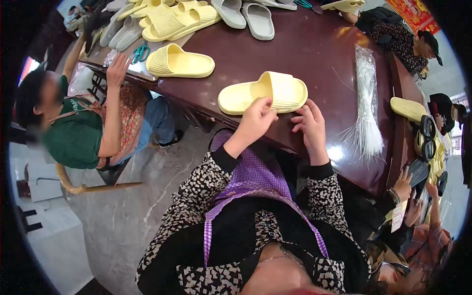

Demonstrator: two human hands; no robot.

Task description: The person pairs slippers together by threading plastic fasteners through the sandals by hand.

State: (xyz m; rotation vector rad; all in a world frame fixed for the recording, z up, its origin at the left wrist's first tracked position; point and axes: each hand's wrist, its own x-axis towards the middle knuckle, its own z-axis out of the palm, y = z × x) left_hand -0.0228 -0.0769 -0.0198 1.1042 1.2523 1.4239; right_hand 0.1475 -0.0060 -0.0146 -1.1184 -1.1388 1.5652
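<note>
A pale yellow slide slipper [236,99] lies on the dark red table in front of me, its ribbed strap toward the right. My left hand [256,121] is closed in a pinch at the near edge of the strap. Anything thin between those fingertips is too small to make out. By the slipper's right end is my right hand [312,127], its fingers bent and apart, the fingertips close to the sole's edge. Another yellow slide slipper [191,65] rests farther left. To the right, a clear bag holds a bundle of thin white plastic ties [366,118].
Yellow slippers [172,24] and grey slippers [259,22] are heaped at the far side. Teal-handled scissors [140,52] lie near the left edge. A co-worker in a green shirt [81,130] sits left; other people work at right beside more slippers [409,109].
</note>
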